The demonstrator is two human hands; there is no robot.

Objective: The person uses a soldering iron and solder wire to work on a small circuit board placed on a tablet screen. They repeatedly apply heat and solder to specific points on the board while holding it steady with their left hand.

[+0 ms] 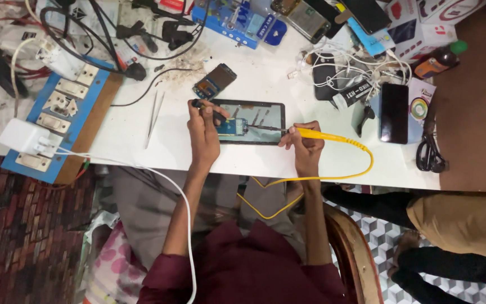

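The white table (254,160) is crowded with wires, phones and tools, and below its edge the floor shows red bricks on one side and grey tiles on the other.

Close to the table edge, the right hand (305,147) is closed around a yellow soldering iron (324,135), held like a pencil. Its yellow cord (338,175) loops off the edge and down. The dark tip points left at a small blue circuit board (233,126).

The left hand (203,132) is closed too, and it pinches a thin black tool (206,107) right beside the board.

The board is tiny, blue with shiny bits, and it lies on a flat tablet (265,115) with a dark rim.

To do this well, I think both wrists should rest on the table so the tip does not wobble. The tip should touch one spot only, and the left hand should press the board so it cannot slide.

Farther back lie silver tweezers (154,115), a small phone (215,80) and a blue switch board (63,110). To the right sit a black phone (394,112) and black scissors (427,152).
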